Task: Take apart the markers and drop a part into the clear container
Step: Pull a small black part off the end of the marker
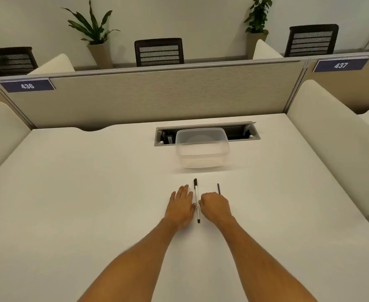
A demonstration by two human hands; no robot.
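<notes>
I see both of my hands down on the white table [70, 192], forearms reaching in from the near edge. My left hand [181, 205] lies flat, palm down, fingers stretched forward and close together, holding nothing. My right hand [215, 205] is curled into a loose fist, knuckles up; I cannot tell whether anything is closed inside it.

Between the two hands lies a white marker [196, 200] with a black cap on its far end and a black tip at its near end. It runs lengthwise away from me, resting on the table. The thumb side of my left hand touches its barrel, and the curled fingers of my right hand press against it from the other side, so the marker is pinched lightly between them rather than lifted.

Just beyond my right hand, past the knuckles, a thin dark piece [218, 188] lies on the table, also pointing away from me. Its near end disappears behind my right hand, so I cannot say whether it is touched. It is too small for me to tell which marker part it is.

Farther ahead of both hands, well apart from the marker, stands the clear container [202, 149], open at the top. Its far edge overlaps a recessed cable tray [240, 131] set into the table. I see nothing inside the container.
</notes>
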